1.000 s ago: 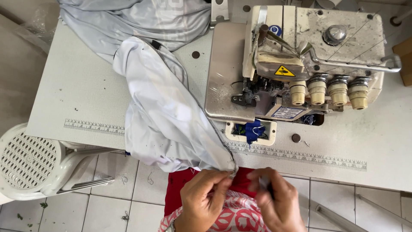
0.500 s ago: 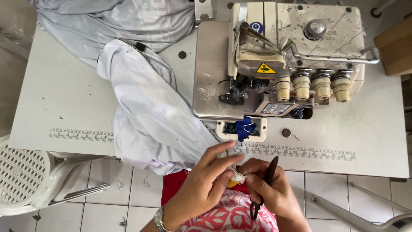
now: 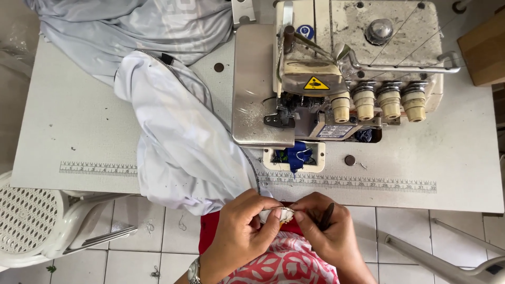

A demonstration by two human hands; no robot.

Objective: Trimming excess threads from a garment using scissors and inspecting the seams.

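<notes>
- Head view, looking down: left hand [image 3: 239, 231] and right hand [image 3: 323, 229] meet just below the near edge of the tabletop [image 3: 68, 131], fingertips together, pinching a small bunched end of white fabric [image 3: 276, 214] between them.
- Right hand also holds a slim dark tool [image 3: 326, 215] against its fingers; its kind cannot be told.
- White garment [image 3: 179, 137], smooth and softly creased, runs from the pinched end up and to the left of the hands across the tabletop, with a zipper line along its edge.
- Pale grey cloth [image 3: 131, 31] lies heaped farther beyond, glossy and folded.
- Overlock sewing machine [image 3: 336, 73], worn cream metal with round tension knobs, stands straight beyond the hands.
- Tabletop is off-white and speckled, with a printed ruler strip [image 3: 347, 181] just beyond the hands.
- Red patterned clothing [image 3: 284, 263] lies under the wrists.
- White tiled floor [image 3: 158, 236] and a perforated white plastic chair [image 3: 31, 221] sit left of the hands.
</notes>
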